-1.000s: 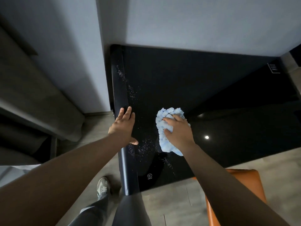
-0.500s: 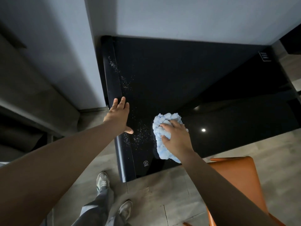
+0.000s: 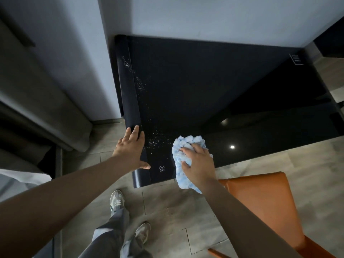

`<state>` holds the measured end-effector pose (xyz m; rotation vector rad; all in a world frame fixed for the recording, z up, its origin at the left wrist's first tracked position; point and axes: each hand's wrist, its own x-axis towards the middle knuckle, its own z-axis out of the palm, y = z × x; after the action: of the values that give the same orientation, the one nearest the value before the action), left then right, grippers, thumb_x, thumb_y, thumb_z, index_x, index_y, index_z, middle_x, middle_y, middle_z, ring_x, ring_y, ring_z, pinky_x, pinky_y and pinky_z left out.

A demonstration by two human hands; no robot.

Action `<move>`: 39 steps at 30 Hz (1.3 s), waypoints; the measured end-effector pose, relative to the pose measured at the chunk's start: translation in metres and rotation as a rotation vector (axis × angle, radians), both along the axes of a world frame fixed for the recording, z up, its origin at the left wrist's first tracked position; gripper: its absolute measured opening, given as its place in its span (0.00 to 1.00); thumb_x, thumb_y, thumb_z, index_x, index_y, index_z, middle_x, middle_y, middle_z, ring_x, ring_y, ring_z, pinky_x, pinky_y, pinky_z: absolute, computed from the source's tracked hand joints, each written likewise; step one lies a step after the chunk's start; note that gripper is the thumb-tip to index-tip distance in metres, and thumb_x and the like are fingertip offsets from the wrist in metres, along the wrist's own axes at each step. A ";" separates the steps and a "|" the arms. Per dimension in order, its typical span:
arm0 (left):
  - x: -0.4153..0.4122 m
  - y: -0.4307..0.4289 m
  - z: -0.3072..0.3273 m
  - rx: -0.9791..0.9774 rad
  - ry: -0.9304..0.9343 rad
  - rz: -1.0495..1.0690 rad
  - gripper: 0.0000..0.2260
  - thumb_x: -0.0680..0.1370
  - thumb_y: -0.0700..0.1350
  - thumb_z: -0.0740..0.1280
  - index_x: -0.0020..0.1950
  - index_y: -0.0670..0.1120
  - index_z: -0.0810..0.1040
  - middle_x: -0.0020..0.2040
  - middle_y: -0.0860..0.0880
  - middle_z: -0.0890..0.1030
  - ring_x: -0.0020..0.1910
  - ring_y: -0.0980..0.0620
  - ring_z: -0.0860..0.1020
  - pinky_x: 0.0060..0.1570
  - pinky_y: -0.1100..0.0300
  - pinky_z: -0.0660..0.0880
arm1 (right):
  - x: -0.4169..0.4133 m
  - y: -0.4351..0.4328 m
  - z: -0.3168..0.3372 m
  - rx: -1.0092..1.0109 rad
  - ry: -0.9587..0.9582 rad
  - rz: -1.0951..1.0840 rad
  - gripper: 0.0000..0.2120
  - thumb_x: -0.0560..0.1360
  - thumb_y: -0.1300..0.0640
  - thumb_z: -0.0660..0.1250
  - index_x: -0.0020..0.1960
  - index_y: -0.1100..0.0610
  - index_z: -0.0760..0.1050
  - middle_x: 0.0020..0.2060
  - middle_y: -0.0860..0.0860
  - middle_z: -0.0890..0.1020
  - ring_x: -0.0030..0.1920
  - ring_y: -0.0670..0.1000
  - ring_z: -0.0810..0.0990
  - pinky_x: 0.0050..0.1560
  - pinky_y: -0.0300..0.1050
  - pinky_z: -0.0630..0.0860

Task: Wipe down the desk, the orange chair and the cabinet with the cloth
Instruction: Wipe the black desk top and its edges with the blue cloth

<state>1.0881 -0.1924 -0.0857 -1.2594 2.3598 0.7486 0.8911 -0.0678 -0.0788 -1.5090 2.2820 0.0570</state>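
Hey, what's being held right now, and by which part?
The right hand grips the blue cloth over its bunched middle, pressing it on the black desk. The left hand holds nothing; it rests flat on the desk's left edge.

The desk (image 3: 214,94) top is glossy black, the cloth (image 3: 183,151) fluffy pale-blue, the orange chair (image 3: 260,202) smooth.

Home office: desk (image 3: 204,81), orange chair (image 3: 260,202)

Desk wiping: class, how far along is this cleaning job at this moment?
Done: the desk looks speck-free towards its right. In hand: the right hand grips the cloth at the near edge. Left: white specks by the left hand, the orange chair, the cabinet, not identifiable here.
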 end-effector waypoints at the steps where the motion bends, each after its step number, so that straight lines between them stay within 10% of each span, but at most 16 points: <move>1: 0.001 0.005 -0.002 0.003 -0.002 0.003 0.56 0.67 0.62 0.74 0.78 0.42 0.40 0.78 0.45 0.35 0.77 0.43 0.38 0.76 0.46 0.51 | 0.001 0.005 0.000 -0.001 -0.002 -0.003 0.23 0.77 0.50 0.64 0.72 0.47 0.68 0.71 0.48 0.66 0.70 0.55 0.64 0.67 0.54 0.68; 30: -0.005 0.010 0.002 0.018 -0.049 0.012 0.61 0.62 0.60 0.78 0.77 0.39 0.40 0.77 0.44 0.34 0.77 0.42 0.40 0.73 0.44 0.59 | -0.003 0.093 0.033 -0.095 -0.027 -0.081 0.23 0.75 0.51 0.65 0.69 0.45 0.70 0.71 0.47 0.67 0.66 0.52 0.69 0.65 0.45 0.67; 39: 0.013 -0.026 0.019 0.048 0.127 0.089 0.46 0.71 0.57 0.73 0.79 0.44 0.51 0.78 0.47 0.53 0.75 0.47 0.60 0.72 0.56 0.60 | -0.004 -0.008 0.072 -0.230 -0.037 -0.087 0.23 0.75 0.50 0.66 0.70 0.44 0.70 0.72 0.46 0.66 0.68 0.52 0.68 0.66 0.48 0.69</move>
<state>1.1009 -0.2180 -0.0666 -1.3401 2.3820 0.9330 0.8872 -0.0757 -0.0065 -1.5021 2.3881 -0.2645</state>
